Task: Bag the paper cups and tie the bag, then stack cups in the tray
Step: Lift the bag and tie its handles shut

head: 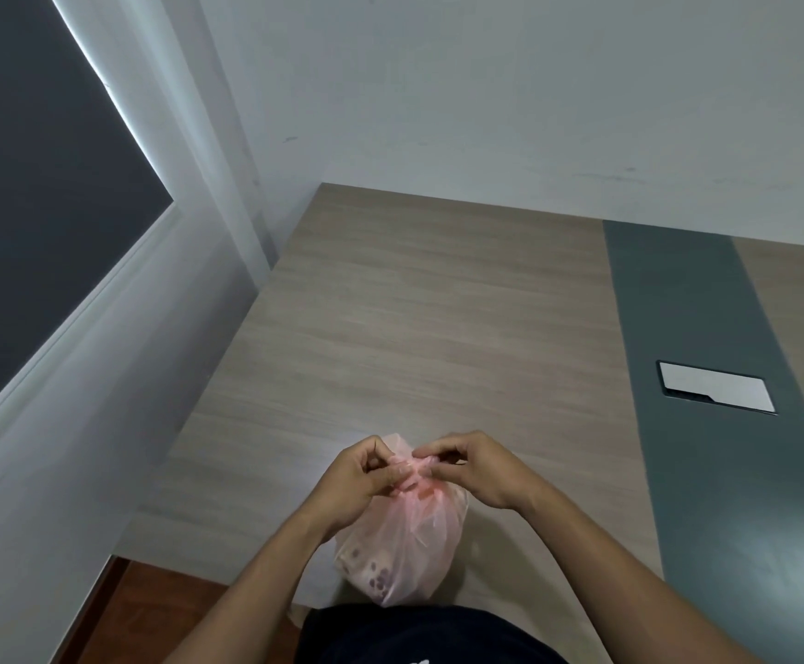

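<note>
Translucent pink plastic bag (402, 543) stands at near edge of pale wood-grain table (414, 304), paper cups dimly visible through its side. Left hand (366, 481) and right hand (476, 472) both pinch the twisted neck at top, fingers closed on the plastic. Grey rectangular hatch plate (716, 386) well apart, right.

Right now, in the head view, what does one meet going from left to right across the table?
left hand → knotted top of the pink plastic bag → right hand → grey strip of the table, with a white cover plate set in it.
</note>
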Motion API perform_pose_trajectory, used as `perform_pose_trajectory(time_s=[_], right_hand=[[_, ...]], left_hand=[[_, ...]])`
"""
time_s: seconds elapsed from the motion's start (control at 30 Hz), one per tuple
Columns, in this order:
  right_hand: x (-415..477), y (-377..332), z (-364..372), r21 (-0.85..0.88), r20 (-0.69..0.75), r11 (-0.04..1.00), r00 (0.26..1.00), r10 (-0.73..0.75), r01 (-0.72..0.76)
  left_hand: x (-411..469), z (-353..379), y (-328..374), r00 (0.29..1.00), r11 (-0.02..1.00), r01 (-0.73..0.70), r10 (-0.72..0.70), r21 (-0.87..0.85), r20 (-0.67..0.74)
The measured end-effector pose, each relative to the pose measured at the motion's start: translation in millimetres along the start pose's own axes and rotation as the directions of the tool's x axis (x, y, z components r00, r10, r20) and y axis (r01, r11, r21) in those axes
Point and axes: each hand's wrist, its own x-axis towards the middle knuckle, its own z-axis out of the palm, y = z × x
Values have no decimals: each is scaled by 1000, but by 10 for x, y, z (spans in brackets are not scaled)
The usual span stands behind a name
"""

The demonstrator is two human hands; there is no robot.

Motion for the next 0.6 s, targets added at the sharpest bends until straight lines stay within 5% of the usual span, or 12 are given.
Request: perform_pose_trajectory(time_s=[0.3, 0.6], right_hand=[[103, 16, -79, -170, 28, 980, 995, -99, 102], [107, -125, 5, -144, -6, 989, 1000, 27, -28]], left_hand=[[-33, 17, 48, 992, 969, -124, 127, 214, -3], [-20, 89, 42, 945, 870, -257, 318, 421, -81]])
